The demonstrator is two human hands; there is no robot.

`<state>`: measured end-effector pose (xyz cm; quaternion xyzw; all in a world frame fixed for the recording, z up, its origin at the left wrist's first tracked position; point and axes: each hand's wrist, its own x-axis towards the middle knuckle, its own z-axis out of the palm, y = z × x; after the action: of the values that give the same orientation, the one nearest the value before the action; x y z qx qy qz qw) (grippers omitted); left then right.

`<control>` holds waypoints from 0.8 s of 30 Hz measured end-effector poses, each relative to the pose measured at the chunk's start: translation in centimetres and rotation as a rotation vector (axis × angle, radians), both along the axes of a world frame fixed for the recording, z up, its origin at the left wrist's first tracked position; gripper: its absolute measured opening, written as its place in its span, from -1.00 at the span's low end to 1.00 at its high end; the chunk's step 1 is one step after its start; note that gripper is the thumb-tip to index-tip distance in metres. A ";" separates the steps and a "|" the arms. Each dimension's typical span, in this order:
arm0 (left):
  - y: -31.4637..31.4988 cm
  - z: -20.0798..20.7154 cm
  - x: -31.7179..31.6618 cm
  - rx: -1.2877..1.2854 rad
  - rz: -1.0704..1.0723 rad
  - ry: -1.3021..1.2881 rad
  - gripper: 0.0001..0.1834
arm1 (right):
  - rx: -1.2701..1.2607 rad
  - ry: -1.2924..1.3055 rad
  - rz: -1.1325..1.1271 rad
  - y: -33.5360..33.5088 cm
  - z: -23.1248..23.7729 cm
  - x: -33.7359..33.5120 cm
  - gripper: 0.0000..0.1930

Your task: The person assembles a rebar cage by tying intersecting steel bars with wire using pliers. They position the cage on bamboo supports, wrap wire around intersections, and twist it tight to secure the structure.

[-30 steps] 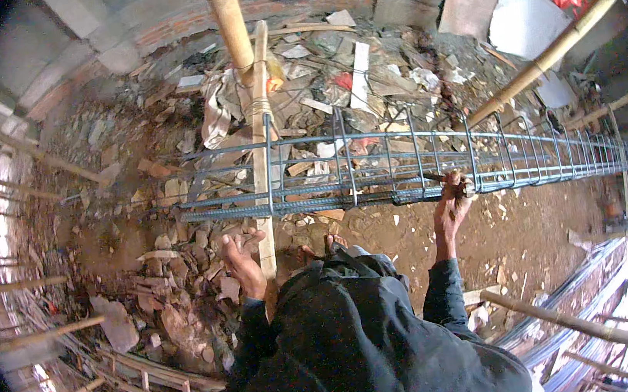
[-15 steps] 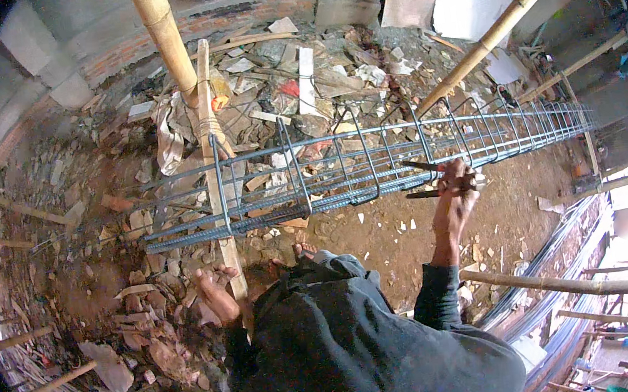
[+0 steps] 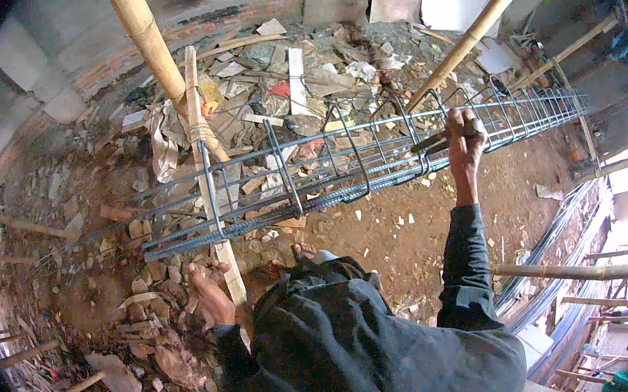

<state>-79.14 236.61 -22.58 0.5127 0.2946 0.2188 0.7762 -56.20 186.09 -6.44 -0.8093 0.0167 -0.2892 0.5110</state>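
Right hand [image 3: 466,140] over the long blue-grey steel rebar cage [image 3: 330,197], grip closed round a dark metal hand tool [image 3: 429,142]; can't tell if its tip touches the bars. Left hand [image 3: 211,294] lower, grip spread, beside a pale squared timber post [image 3: 192,94]. Cage crosses that post, above brown dirt floor [image 3: 398,256].

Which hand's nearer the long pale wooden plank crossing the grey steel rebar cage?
Left: left hand is just beside the plank; right hand is farther right, at the rebar cage.
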 end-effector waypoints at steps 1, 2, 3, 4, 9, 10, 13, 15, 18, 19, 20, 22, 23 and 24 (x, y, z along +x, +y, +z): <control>-0.1 -0.4 -0.1 -0.019 0.008 0.022 -0.47 | -0.293 0.008 -0.089 -0.3 -1.0 1.1 -0.76; -0.3 -0.9 -0.4 -0.033 0.013 0.027 -0.47 | -0.332 -0.090 -0.010 -0.4 -2.1 1.5 -0.75; -0.1 -1.3 -0.8 -0.049 0.050 0.065 -0.47 | -0.287 -0.090 0.078 -0.4 -3.2 2.1 -0.78; -0.6 -1.9 -1.1 -0.041 0.099 0.084 -0.49 | -0.100 -0.039 0.198 -0.4 -4.2 2.6 -0.81; -1.0 -2.7 -2.6 -0.034 0.117 0.104 -0.58 | -0.073 0.247 0.250 -1.1 -7.9 3.5 -0.86; -1.2 -2.6 -3.0 -0.036 0.133 0.122 -0.61 | -0.046 0.281 0.321 -1.3 -8.3 3.6 -0.83; -1.5 -2.0 -3.3 -0.029 0.208 0.054 -0.62 | 0.082 0.384 0.404 -1.7 -9.3 3.3 -0.58; -1.6 -1.7 -3.7 -0.032 0.253 0.069 -0.58 | -0.178 0.273 0.375 -1.9 -9.5 3.2 -0.49; -1.4 -1.8 -4.3 -0.011 0.320 0.163 -0.55 | -0.487 0.276 0.278 -1.7 -9.2 2.9 -0.37; -1.4 -1.9 -4.4 -0.010 0.314 0.161 -0.55 | -0.593 0.199 0.284 -1.6 -9.1 2.6 -0.36; -1.2 -2.0 -4.6 -0.016 0.291 0.133 -0.55 | -0.711 0.237 0.219 -1.4 -8.8 2.4 -0.25; -1.1 -2.3 -4.7 -0.018 0.327 0.109 -0.56 | -0.515 0.334 0.180 -0.9 -8.1 1.7 -0.06; -1.1 -2.4 -4.8 -0.029 0.324 0.108 -0.57 | -0.327 0.390 0.209 -0.6 -7.4 1.3 0.01; -1.2 -2.5 -5.0 -0.031 0.333 0.114 -0.58 | -0.411 0.412 0.119 -0.1 -6.9 1.0 0.04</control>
<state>-84.10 235.42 -25.09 0.4565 0.4220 0.3104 0.7191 -55.24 185.95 -13.32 -0.9371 0.0135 -0.0857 0.3382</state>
